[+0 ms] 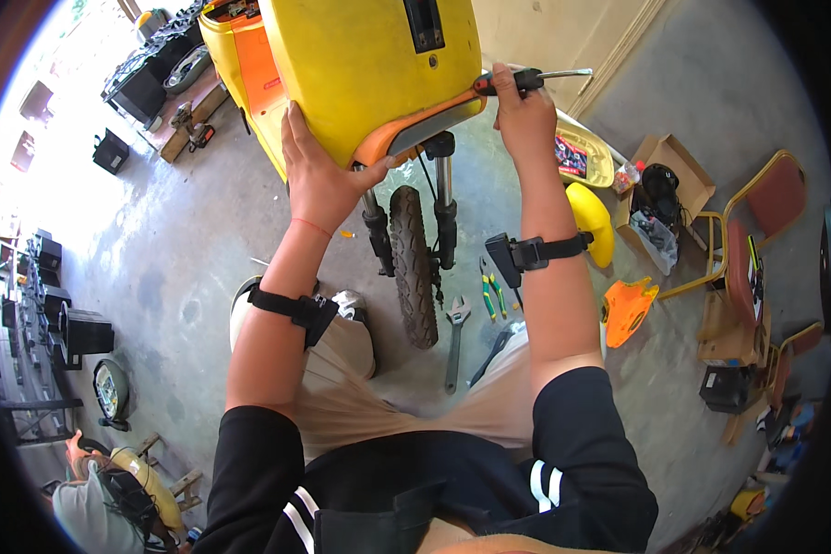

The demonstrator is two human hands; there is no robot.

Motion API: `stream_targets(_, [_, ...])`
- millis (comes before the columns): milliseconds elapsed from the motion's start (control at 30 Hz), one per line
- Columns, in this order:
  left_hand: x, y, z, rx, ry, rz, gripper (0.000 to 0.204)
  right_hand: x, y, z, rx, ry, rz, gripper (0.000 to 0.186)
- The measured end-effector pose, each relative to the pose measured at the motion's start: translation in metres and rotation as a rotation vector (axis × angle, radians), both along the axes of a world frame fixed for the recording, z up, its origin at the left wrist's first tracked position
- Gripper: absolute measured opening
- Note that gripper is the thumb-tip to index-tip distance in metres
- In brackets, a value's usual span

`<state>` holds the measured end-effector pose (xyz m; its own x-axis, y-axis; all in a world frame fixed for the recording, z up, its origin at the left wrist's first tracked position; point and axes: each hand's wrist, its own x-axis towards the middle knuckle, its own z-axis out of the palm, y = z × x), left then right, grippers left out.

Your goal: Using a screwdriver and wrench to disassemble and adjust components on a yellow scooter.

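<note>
With the left hand (328,182) spread against the lower-left corner of the curved yellow plastic panel (369,83), the right hand (526,118), gripping a red-and-black-handled metal screwdriver (530,80) beside the panel's right edge, ideally needed its tip clear of the finish.

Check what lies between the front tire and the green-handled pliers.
An adjustable wrench lies on the floor between the front tire and the green-handled pliers, as the head view shows.
</note>
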<state>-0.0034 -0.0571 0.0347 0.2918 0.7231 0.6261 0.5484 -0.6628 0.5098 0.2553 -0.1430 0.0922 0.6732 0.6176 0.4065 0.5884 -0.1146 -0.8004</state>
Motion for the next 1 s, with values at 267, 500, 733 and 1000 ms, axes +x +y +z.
stream_targets(267, [-0.007,0.009,-0.010,0.079,0.010,-0.038,0.139,-0.016,-0.048,0.018,0.054,0.221,0.433,0.048])
stream_targets(500, [-0.031,0.030,-0.016,-0.151,-0.120,-0.222,0.114,-0.004,-0.083,0.016,0.297,1.035,1.018,0.070])
stream_targets(733, [-0.031,0.026,-0.021,-0.082,-0.063,-0.199,0.118,-0.033,-0.086,-0.011,-0.234,0.633,0.554,0.060])
stream_targets(1000, [-0.026,0.030,-0.023,-0.079,-0.094,-0.151,0.111,-0.064,-0.096,-0.063,-0.984,-0.226,0.741,0.038])
